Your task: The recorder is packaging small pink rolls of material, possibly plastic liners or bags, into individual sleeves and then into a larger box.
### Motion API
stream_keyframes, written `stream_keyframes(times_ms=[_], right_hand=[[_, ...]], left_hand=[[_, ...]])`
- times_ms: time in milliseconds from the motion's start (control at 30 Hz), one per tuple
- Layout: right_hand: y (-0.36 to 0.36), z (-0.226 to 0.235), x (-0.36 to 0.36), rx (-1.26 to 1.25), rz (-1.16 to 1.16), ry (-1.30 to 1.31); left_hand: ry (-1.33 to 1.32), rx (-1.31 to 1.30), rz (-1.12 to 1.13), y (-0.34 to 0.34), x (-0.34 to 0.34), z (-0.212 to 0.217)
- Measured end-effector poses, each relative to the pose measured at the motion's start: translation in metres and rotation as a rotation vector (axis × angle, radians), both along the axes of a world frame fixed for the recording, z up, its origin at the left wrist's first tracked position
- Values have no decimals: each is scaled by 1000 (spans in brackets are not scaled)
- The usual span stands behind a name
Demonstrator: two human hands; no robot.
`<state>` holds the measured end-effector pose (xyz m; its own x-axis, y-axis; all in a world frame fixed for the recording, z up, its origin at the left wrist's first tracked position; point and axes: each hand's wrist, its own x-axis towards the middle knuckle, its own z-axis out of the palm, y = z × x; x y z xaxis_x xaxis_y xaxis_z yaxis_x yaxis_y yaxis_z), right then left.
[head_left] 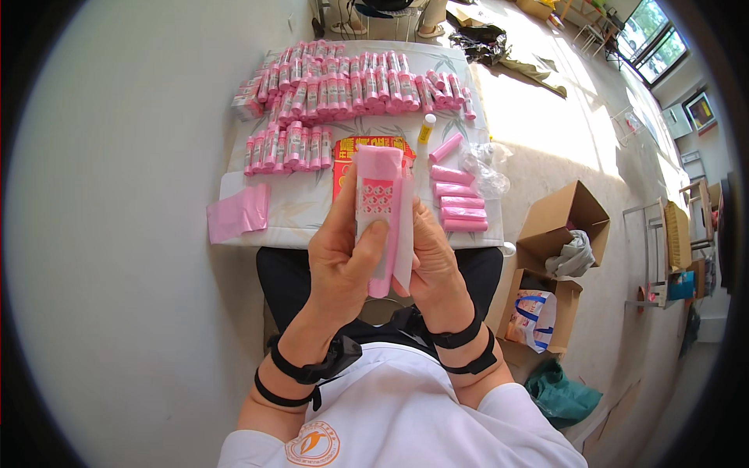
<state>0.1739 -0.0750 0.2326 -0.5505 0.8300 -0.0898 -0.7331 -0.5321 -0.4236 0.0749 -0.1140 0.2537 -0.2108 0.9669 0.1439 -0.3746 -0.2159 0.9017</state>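
Note:
In front of my chest, both hands hold a pink plastic roll [381, 161] upright, with a printed paper label [378, 200] lying around part of it. My left hand [337, 256] is closed on its left side, thumb pressed on the label's face. Around the right side, my right hand [434, 253] is closed; its fingers are partly hidden behind a loose white flap [405, 242] of the label. Behind the roll lies a red and yellow printed sheet [344, 160]. A yellow-labelled glue stick with a white cap [426, 129] is just beyond, to the right.
Several unlabelled pink rolls [460, 202] lie at the table's right beside clear plastic wrap [488, 169]. Rows of labelled rolls [335, 95] fill the far side. A pink sheet [239, 213] hangs over the left edge. Open cardboard boxes [555, 209] stand on the floor at right.

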Motion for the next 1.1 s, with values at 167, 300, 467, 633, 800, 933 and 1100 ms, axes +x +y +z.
stream_keyframes(times_ms=[167,300,467,633,800,933,1100], right_hand=[[1,-7,-3,69,-37,5],[0,-3,-4,24,-83,-59],[2,3,5,142,23,-92],[-1,8,6,161,-17,-208],[-1,13,12,190,-24,-188],[5,19,16,233,22,-207],[3,12,22,287,-7,-179]], left_hand=[[11,21,-106,-1,-7,-5],[-83,26,-155,-1,-3,4],[25,-23,-173,-4,-10,5],[158,10,-171,-3,-12,2],[185,-45,-218,-4,-14,7],[179,-40,-205,-5,-13,9],[201,-20,-245,-6,-8,9]])
